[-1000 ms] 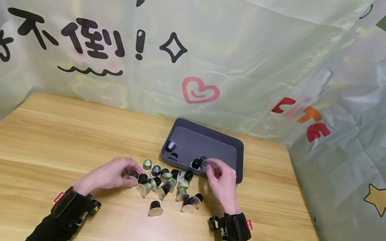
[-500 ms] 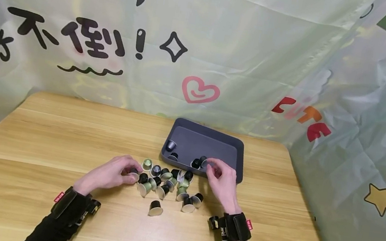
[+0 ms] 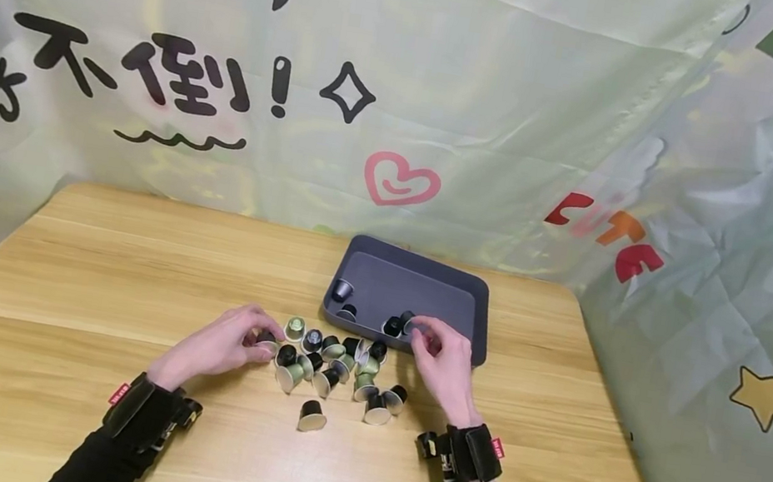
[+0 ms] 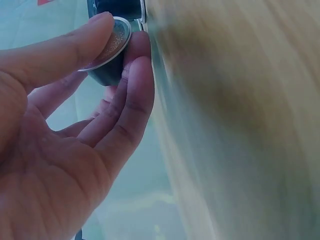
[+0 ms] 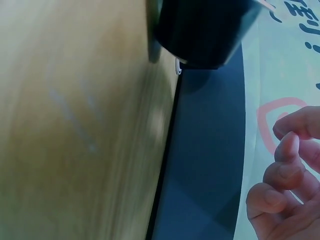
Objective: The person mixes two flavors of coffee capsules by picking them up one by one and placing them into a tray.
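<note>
In the head view my left hand (image 3: 223, 343) holds a dark coffee capsule (image 3: 266, 339) at the left edge of a loose cluster of capsules. The left wrist view shows my thumb on the foil lid of this capsule (image 4: 114, 46), with fingers behind its dark body. Another black capsule (image 4: 120, 7) stands just beyond. My right hand (image 3: 444, 364) hovers over the front edge of a dark grey tray (image 3: 410, 283), beside a black capsule (image 3: 392, 326) and its neighbour. In the right wrist view its fingers (image 5: 285, 175) are loosely bent, and nothing shows between them.
Several black and green capsules lie in front of the tray, one green capsule (image 3: 295, 329) standing rim down. A lone black capsule (image 3: 311, 416) lies nearer me. Inside the tray's left end is a grey capsule (image 3: 342, 291). A printed curtain (image 3: 276, 173) hangs behind the wooden table (image 3: 127, 250).
My left hand has shifted slightly away from me with the dark capsule, whose tilt has changed a little. The right hand has stayed in place.
</note>
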Action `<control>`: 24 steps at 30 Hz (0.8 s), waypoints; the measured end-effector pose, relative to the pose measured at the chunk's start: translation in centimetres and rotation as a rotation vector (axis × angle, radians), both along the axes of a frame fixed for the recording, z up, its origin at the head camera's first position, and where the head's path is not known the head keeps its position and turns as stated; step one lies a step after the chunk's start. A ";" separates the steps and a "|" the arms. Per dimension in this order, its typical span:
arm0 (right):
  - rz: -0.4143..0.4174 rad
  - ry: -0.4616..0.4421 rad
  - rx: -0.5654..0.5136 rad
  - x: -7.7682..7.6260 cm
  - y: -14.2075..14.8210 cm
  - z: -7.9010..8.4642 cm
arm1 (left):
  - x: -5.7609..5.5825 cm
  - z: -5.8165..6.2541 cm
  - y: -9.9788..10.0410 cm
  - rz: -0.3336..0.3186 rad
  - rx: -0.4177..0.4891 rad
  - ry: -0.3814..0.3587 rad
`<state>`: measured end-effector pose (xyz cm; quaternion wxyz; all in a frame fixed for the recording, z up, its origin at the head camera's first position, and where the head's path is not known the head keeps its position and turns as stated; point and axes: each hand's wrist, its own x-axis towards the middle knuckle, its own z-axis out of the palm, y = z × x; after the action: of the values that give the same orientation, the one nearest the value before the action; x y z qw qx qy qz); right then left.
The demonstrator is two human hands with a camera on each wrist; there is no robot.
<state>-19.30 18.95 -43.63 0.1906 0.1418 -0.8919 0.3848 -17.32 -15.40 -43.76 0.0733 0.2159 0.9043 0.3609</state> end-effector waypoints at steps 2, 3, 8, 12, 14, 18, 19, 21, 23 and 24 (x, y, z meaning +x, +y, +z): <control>0.000 0.000 0.000 0.0 0.0 0.0 | 0.0 -0.1 0.0 -0.003 -0.002 0.011; 0.000 0.000 0.000 0.0 0.0 -0.1 | 0.0 -0.1 0.0 -0.005 -0.004 0.018; 0.003 0.002 0.000 0.0 -0.1 -0.2 | 0.0 0.0 0.0 -0.001 -0.010 0.023; 0.003 0.003 0.002 0.0 -0.1 -0.3 | 0.0 0.1 0.1 0.006 -0.007 0.007; 0.002 0.004 0.005 -0.1 -0.1 -0.3 | 0.0 0.1 0.2 0.008 -0.003 -0.008; 0.002 0.007 0.005 -0.1 -0.1 -0.4 | -0.2 0.2 0.3 0.007 -0.002 -0.034; 0.002 0.008 0.007 -0.1 -0.2 -0.4 | -0.2 0.2 0.3 0.006 -0.002 -0.039; 0.005 0.008 0.005 -0.1 -0.2 -0.4 | -0.3 0.2 0.4 0.004 0.001 -0.048; 0.006 0.007 0.005 -0.1 -0.2 -0.4 | -0.3 0.2 0.4 0.003 0.007 -0.053; 0.005 0.006 0.006 -0.1 -0.2 -0.4 | -0.3 0.2 0.3 0.003 0.011 -0.054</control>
<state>-19.36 18.71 -44.00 0.1916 0.1458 -0.8921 0.3823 -17.59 -15.06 -43.55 0.0958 0.2054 0.9002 0.3718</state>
